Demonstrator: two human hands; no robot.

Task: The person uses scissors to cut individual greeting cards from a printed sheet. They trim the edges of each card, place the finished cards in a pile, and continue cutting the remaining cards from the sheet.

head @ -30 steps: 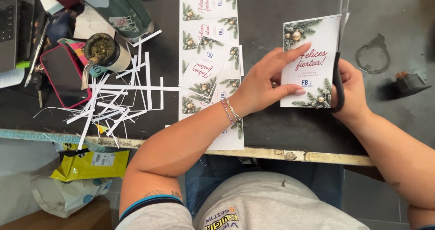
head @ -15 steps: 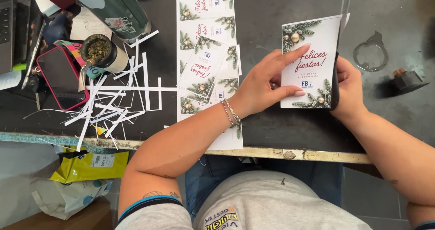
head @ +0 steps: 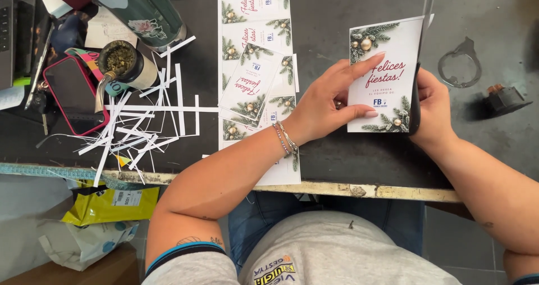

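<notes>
Nearest me, my left hand point(head: 331, 102) lay flat on a printed holiday card point(head: 384, 74), fingers spread to pin it to the bench point(head: 337, 161), while my right hand point(head: 432, 108) was closed round black-handled scissors point(head: 418, 71) whose blades ran up the card's right edge. I judged the trimming about midway: that edge was not yet cut, one loose card point(head: 250, 83) lay on an uncut printed sheet point(head: 255, 43) just left, and white paper strips point(head: 137, 125) littered the bench further left. Beyond them sat a phone in a red case point(head: 73, 94), a cup of herb tea point(head: 120, 60) and a dark flask point(head: 140, 7); the dark, worn bench looked like a workshop's.
</notes>
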